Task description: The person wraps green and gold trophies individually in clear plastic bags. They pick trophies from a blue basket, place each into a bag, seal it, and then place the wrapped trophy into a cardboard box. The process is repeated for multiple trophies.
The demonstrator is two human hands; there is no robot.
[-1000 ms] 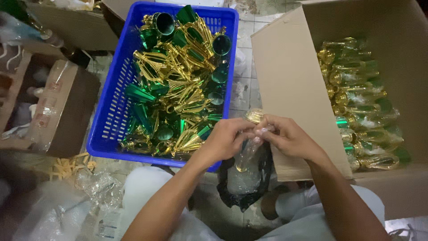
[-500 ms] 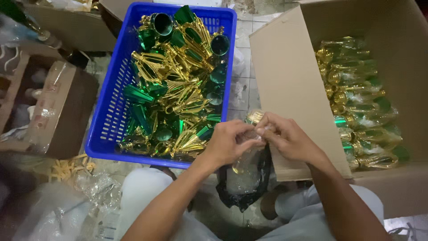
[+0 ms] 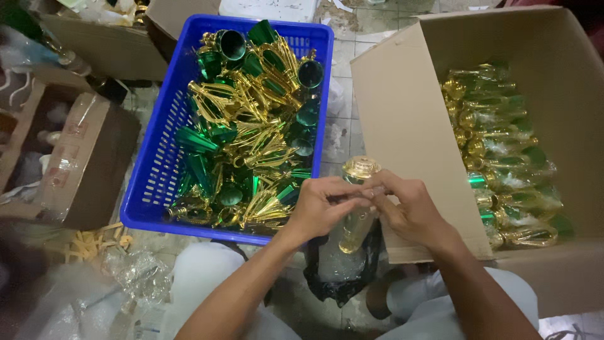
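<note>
Both my hands hold one gold trophy cup (image 3: 359, 170) in a clear plastic bag (image 3: 343, 261), just in front of me. My left hand (image 3: 324, 208) grips the bag's top from the left, and my right hand (image 3: 406, 208) pinches it from the right. The cup's gold foot sticks up above my fingers; its body hangs below inside the bag. A blue plastic basket (image 3: 148, 182) to the left is heaped with unbagged green and gold trophy cups (image 3: 251, 132). To the right, a large cardboard box (image 3: 409, 126) holds rows of bagged cups (image 3: 503, 157).
A smaller brown cardboard box (image 3: 88, 164) stands at the left, another (image 3: 100, 44) at the top left. Crumpled clear bags (image 3: 135, 277) lie on the tiled floor near my left knee. A black bag (image 3: 340, 289) hangs between my knees.
My hands stay together on the bagged cup, shifting slightly; the gold foot now stands out more clearly above my fingers.
</note>
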